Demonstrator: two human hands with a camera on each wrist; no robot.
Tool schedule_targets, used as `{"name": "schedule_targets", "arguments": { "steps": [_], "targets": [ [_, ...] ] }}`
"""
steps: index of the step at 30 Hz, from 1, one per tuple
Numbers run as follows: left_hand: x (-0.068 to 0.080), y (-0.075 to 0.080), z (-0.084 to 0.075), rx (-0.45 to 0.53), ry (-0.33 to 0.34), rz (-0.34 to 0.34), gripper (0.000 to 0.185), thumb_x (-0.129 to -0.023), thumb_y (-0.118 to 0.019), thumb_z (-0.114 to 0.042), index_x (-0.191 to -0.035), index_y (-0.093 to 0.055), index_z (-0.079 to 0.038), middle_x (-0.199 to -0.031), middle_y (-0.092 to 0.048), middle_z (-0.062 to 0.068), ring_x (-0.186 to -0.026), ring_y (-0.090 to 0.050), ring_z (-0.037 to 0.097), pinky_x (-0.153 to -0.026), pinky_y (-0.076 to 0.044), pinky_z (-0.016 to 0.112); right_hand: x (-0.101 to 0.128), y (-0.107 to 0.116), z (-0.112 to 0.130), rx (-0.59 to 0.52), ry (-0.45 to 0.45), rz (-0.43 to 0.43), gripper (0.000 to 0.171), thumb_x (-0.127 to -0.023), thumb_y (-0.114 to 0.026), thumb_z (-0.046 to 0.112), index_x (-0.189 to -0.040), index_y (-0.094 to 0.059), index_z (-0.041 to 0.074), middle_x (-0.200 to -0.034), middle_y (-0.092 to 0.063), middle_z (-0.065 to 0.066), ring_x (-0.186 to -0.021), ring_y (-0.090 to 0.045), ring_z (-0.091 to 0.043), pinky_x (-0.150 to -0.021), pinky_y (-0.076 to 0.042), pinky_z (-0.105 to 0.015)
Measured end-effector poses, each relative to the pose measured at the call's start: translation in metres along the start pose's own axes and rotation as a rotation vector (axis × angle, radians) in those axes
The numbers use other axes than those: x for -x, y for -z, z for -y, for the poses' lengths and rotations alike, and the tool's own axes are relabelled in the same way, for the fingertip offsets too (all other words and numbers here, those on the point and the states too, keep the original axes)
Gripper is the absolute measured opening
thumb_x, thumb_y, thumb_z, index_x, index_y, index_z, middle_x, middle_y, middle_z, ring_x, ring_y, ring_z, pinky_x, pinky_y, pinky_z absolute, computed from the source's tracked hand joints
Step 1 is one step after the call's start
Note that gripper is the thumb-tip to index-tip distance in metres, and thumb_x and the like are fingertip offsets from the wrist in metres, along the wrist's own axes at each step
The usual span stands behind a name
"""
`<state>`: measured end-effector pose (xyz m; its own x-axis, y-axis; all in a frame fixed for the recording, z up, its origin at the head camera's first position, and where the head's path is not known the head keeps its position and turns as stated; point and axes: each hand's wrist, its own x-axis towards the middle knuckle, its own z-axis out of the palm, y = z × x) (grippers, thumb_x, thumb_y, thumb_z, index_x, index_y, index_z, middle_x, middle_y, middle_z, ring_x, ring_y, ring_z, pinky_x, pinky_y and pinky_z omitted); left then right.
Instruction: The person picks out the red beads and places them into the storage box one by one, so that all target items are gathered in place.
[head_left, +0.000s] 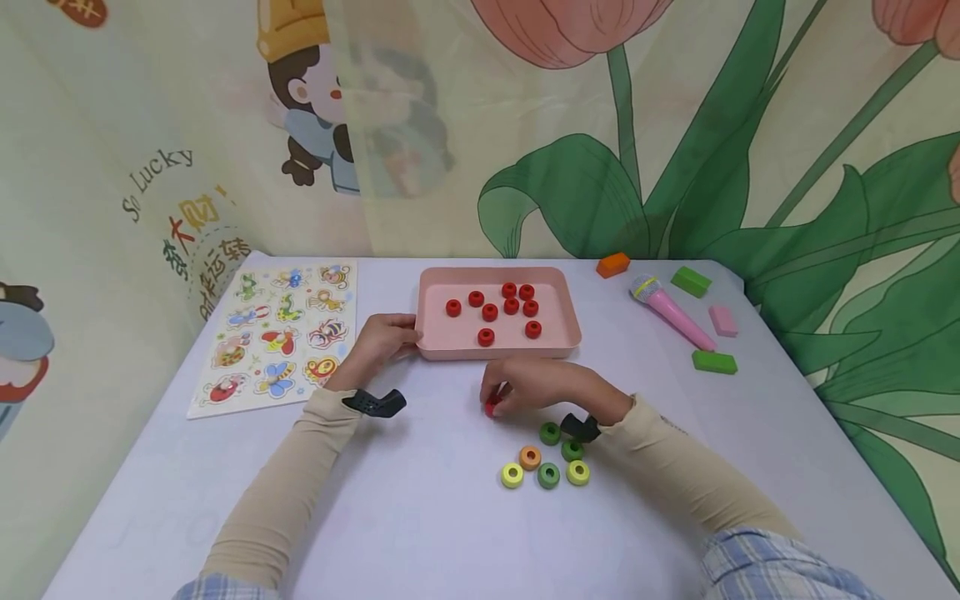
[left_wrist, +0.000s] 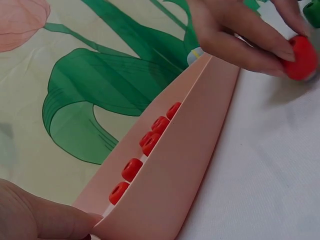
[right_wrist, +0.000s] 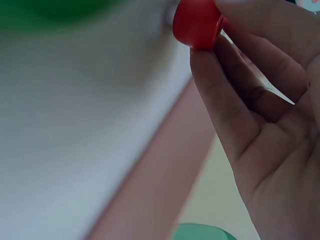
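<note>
Head view: left hand (head_left: 382, 337) grips the tray (head_left: 450, 348) corner; right hand (head_left: 525, 387) pinches a red ring (head_left: 491, 407) on the surface (head_left: 420, 517) before the tray. Only the right wrist view shows the ring (right_wrist: 196, 22) held at the fingertips (right_wrist: 207, 60).

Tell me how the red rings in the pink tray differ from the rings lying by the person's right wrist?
The red rings are all one colour and lie in the pink tray. The loose rings are green, yellow and orange, and lie clustered on the bare table. Both sets share the same ring shape and look alike in size.
</note>
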<state>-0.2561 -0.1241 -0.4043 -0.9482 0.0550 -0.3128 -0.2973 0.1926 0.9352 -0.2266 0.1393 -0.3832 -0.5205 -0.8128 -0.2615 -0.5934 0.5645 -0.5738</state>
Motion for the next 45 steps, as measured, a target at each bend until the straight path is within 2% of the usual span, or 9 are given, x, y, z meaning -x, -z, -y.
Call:
{"name": "schedule_targets", "arguments": {
  "steps": [5,9,12,14,18,22,29,41,45],
  "targets": [
    [0.0,0.0,0.0,-0.006,0.013,0.002,0.045,-0.094,-0.058,0.003,-0.138,-0.05,0.008,-0.138,-0.051,0.025,-0.118,-0.056,0.033,-0.099,-0.049,0.037,0.003,0.031,0.002,-0.023,0.011,-0.092,0.022,-0.088,-0.076,0.012,-0.109,-0.074,0.009,-0.1,-0.064,0.007,-0.095,-0.062,-0.01,-0.084,-0.055,-0.023],
    [0.0,0.001,0.0,-0.003,0.01,0.001,0.045,-0.094,-0.057,0.003,-0.138,-0.05,0.008,-0.137,-0.051,0.024,-0.117,-0.056,0.033,-0.099,-0.049,0.037,-0.002,0.064,-0.005,0.028,0.026,-0.197,0.023,-0.086,-0.077,0.01,-0.109,-0.075,0.007,-0.099,-0.067,0.003,-0.093,-0.063,-0.014,-0.082,-0.056,-0.025],
    [0.0,0.001,0.0,0.007,0.002,0.003,0.045,-0.094,-0.057,0.004,-0.138,-0.05,0.009,-0.137,-0.051,0.025,-0.118,-0.056,0.033,-0.099,-0.049,0.037,-0.01,0.083,-0.018,0.024,-0.032,-0.24,0.023,-0.088,-0.076,0.011,-0.11,-0.074,0.007,-0.099,-0.068,0.002,-0.091,-0.064,-0.015,-0.079,-0.056,-0.027],
    [-0.001,0.001,0.001,0.018,-0.003,0.008,0.045,-0.093,-0.057,0.005,-0.138,-0.049,0.01,-0.138,-0.05,0.026,-0.118,-0.055,0.033,-0.099,-0.049,0.036,-0.016,0.091,-0.028,-0.002,-0.101,-0.245,0.023,-0.089,-0.074,0.012,-0.111,-0.074,0.007,-0.099,-0.068,0.001,-0.091,-0.063,-0.017,-0.078,-0.057,-0.029],
    [-0.002,0.001,0.004,0.039,0.001,0.014,0.046,-0.093,-0.057,0.007,-0.138,-0.048,0.011,-0.139,-0.049,0.027,-0.119,-0.055,0.034,-0.098,-0.049,0.036,-0.03,0.092,-0.048,-0.028,-0.227,-0.232,0.025,-0.09,-0.073,0.017,-0.114,-0.072,0.009,-0.101,-0.069,0.001,-0.093,-0.062,-0.018,-0.084,-0.053,-0.034],
    [-0.002,0.0,0.005,0.042,0.005,0.01,0.046,-0.093,-0.057,0.006,-0.138,-0.049,0.01,-0.138,-0.05,0.026,-0.119,-0.055,0.034,-0.098,-0.05,0.036,-0.044,0.088,-0.064,0.003,-0.279,-0.237,0.023,-0.089,-0.074,0.021,-0.112,-0.073,0.015,-0.1,-0.07,0.003,-0.095,-0.061,-0.016,-0.087,-0.045,-0.037],
    [-0.001,0.002,0.005,0.083,-0.027,0.02,0.045,-0.093,-0.057,0.007,-0.137,-0.048,0.012,-0.136,-0.051,0.028,-0.12,-0.054,0.036,-0.099,-0.049,0.036,-0.058,0.089,-0.079,-0.087,-0.264,-0.208,0.018,-0.091,-0.072,0.017,-0.109,-0.073,0.015,-0.099,-0.068,-0.001,-0.09,-0.06,-0.021,-0.076,-0.054,-0.032],
    [0.0,0.002,-0.001,0.062,-0.003,0.007,0.045,-0.093,-0.058,0.006,-0.137,-0.049,0.01,-0.137,-0.051,0.025,-0.119,-0.055,0.034,-0.098,-0.05,0.036,-0.057,0.085,-0.076,-0.031,-0.231,-0.178,0.018,-0.088,-0.074,0.01,-0.106,-0.075,0.012,-0.097,-0.069,-0.001,-0.087,-0.061,-0.022,-0.074,-0.056,-0.029],
    [0.001,0.002,0.001,0.07,-0.016,0.016,0.045,-0.093,-0.057,0.006,-0.137,-0.048,0.011,-0.137,-0.05,0.027,-0.12,-0.055,0.035,-0.098,-0.05,0.036,-0.058,0.082,-0.076,0.003,-0.24,-0.173,0.016,-0.087,-0.076,0.011,-0.102,-0.077,0.014,-0.093,-0.069,0.0,-0.087,-0.06,-0.022,-0.073,-0.055,-0.029]
  ]
}}
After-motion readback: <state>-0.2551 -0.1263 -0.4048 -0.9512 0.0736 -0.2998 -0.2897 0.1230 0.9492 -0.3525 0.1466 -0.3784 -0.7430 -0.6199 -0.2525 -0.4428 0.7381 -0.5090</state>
